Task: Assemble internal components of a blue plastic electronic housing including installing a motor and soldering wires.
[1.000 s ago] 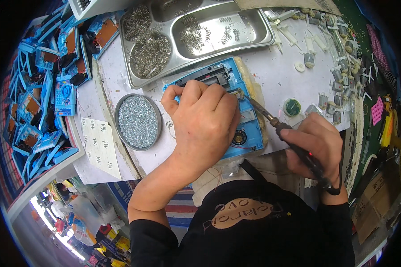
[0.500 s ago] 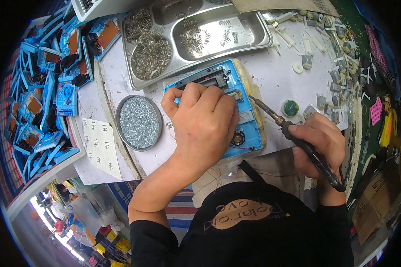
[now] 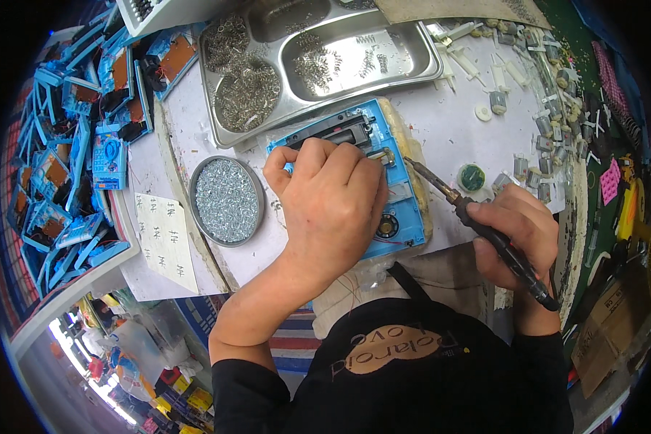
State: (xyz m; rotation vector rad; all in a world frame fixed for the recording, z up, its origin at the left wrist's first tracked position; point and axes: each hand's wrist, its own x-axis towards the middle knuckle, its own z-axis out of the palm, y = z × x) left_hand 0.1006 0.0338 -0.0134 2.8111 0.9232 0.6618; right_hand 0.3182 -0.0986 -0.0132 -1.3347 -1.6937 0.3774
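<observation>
My left hand [image 3: 329, 206] rests over a blue plastic casing [image 3: 411, 230], its fingers curled together. The fingertips are hidden beneath the hand, so what they pinch cannot be made out. In the casing are a black battery-like compartment [image 3: 336, 132], a small metal part [image 3: 385, 157] by my index finger and a round black-rimmed part [image 3: 388, 226]. My right hand [image 3: 529, 226] is wrapped round the black handle of a soldering iron [image 3: 493, 233]. The iron slants up and left, its tip at the casing's right edge, near the small metal part. A yellowish pad [image 3: 421, 206] lies under the casing.
A metal tray [image 3: 435, 66] of springs stands behind the casing. Left of my hand is a round dish [image 3: 257, 226] of small metal pieces. Blue casings [image 3: 108, 159] pile at far left. A green-topped tin [image 3: 471, 177] and many small motors [image 3: 498, 103] lie to the right.
Almost nothing differs. My right hand and the soldering iron have shifted very slightly; my left hand stays over the casing.
</observation>
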